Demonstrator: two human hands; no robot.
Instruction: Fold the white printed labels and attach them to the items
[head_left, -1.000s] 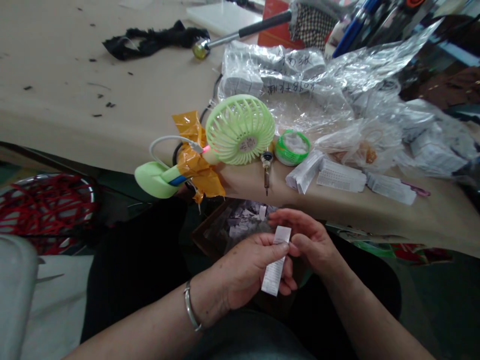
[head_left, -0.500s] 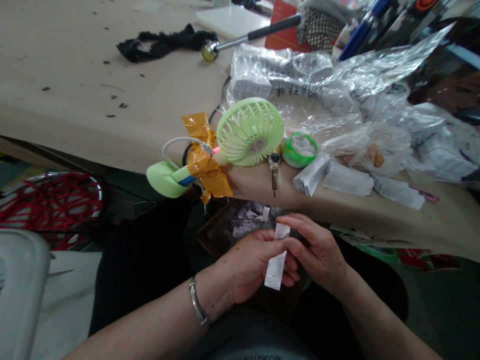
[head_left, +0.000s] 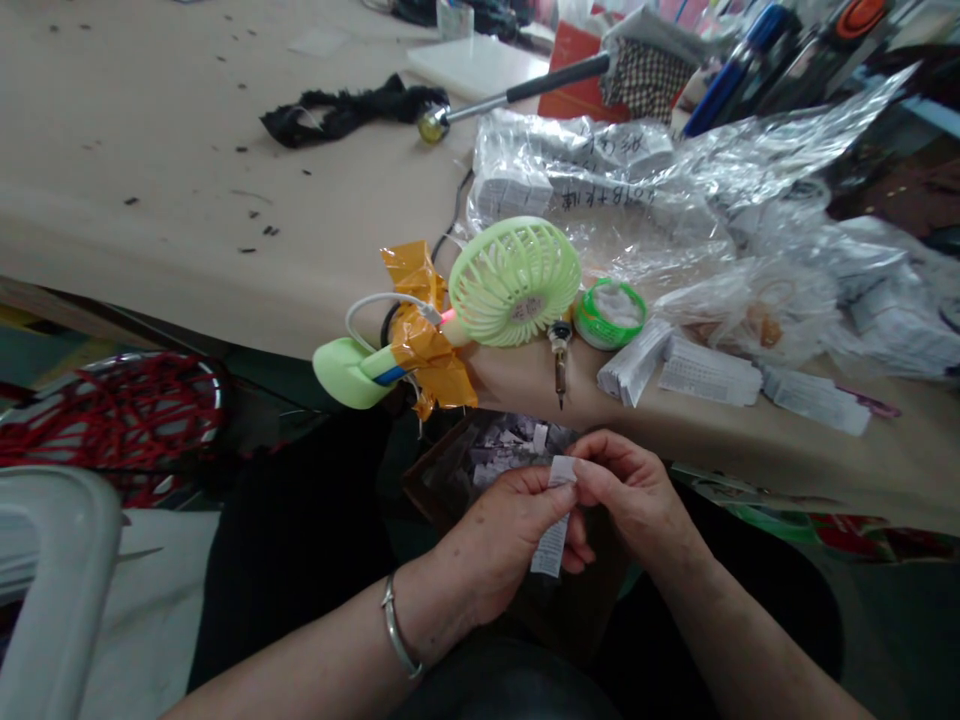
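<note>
Both my hands meet over my lap, below the table's front edge. My left hand (head_left: 499,545) pinches a narrow white printed paper strip (head_left: 553,530) between thumb and fingers. My right hand (head_left: 634,500) grips the same strip at its top end. Just beyond my hands sits a dark box of paper scraps (head_left: 487,455). On the table above lie stacks of folded printed slips (head_left: 709,372), a green tape roll (head_left: 611,312) and a small pointed tool (head_left: 559,360).
A light green fan (head_left: 514,282) taped with orange tape hangs over the beige table (head_left: 187,180) edge. Clear plastic bags (head_left: 675,180) of slips crowd the right. A black fabric scrap (head_left: 345,108) and a hammer (head_left: 517,90) lie further back. Red cord basket (head_left: 97,420) at left.
My hands have drifted slightly right and closer together. My right fingers have closed tighter on the strip's top, and less of the strip shows below my left hand.
</note>
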